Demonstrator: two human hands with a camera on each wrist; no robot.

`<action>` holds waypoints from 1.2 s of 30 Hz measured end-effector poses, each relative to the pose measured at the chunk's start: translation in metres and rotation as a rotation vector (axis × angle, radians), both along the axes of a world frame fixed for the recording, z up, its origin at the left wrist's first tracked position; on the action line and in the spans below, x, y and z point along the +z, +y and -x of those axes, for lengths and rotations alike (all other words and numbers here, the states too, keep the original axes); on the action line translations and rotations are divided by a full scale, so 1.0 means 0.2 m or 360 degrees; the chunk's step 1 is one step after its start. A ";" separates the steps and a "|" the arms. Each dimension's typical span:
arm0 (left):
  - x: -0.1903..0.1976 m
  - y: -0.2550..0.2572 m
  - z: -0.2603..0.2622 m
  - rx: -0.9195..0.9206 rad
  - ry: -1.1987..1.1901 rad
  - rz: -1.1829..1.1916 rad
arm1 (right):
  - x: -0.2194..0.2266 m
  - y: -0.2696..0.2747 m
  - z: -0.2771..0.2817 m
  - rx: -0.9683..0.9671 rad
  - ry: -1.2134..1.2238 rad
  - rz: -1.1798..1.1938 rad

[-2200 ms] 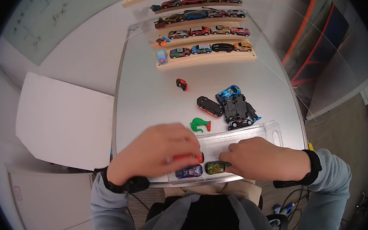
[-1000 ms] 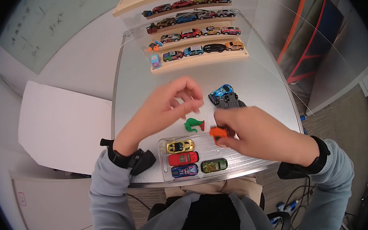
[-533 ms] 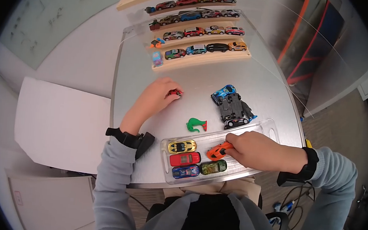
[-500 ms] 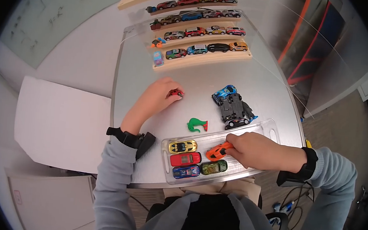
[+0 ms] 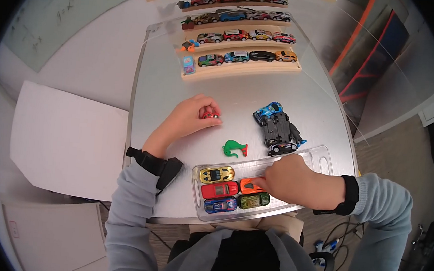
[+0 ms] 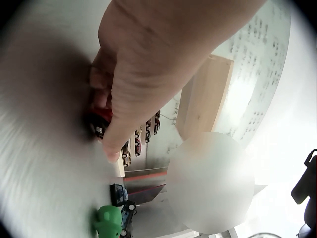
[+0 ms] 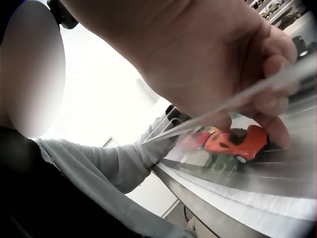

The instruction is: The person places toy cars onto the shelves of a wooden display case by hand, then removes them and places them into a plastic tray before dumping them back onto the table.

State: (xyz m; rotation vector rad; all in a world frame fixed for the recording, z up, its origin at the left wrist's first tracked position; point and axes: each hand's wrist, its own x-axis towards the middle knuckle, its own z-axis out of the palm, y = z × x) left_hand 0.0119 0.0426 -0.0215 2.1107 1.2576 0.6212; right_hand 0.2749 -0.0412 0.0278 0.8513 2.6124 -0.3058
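Note:
In the head view my left hand (image 5: 192, 115) pinches a small red-and-black toy (image 5: 210, 115) low over the metal table; fingers hide most of it. My right hand (image 5: 297, 180) reaches into the clear plastic tray (image 5: 301, 160). Its thumb and fingers are around an orange toy car (image 7: 240, 141), which lies in the tray. Beside that car are a red toy car (image 5: 220, 190) and a green camouflage car (image 5: 254, 200). A gold car (image 5: 217, 175) and a blue car (image 5: 220, 205) fill out the left column.
A green toy with a curled trunk (image 5: 235, 148) lies behind the tray. Further right are a blue toy car (image 5: 268, 113), an upturned dark car (image 5: 279, 131) and a dark figure. At the back stands a tiered wooden rack (image 5: 242, 72) lined with toy cars.
The right hand brought the orange car down into the tray, turning it level beside the red car. The left hand reached the small red-and-black toy, gripped it and shifted it slightly nearer.

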 end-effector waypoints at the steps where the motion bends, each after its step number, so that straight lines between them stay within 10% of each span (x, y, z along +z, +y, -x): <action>1: -0.01 0.00 0.00 0.0004 0.0001 -0.0003 | 0.01 0.00 0.01 0.0057 -0.0055 -0.0039; 11: -0.04 -0.01 0.00 0.0084 -0.0040 -0.0099 | 0.36 0.15 0.07 -0.0045 0.0430 -0.0282; 17: -0.04 -0.01 0.01 0.0107 -0.0034 -0.0156 | 0.17 0.51 0.04 -0.0053 0.0295 -0.0478; 19: -0.03 -0.02 0.01 0.0082 -0.0045 -0.0166 | 0.13 0.56 0.06 -0.0319 -0.0184 -0.0012; 36: -0.05 -0.01 0.01 0.0054 -0.0053 -0.0240 | -0.01 0.65 0.11 -0.0157 0.0150 0.0538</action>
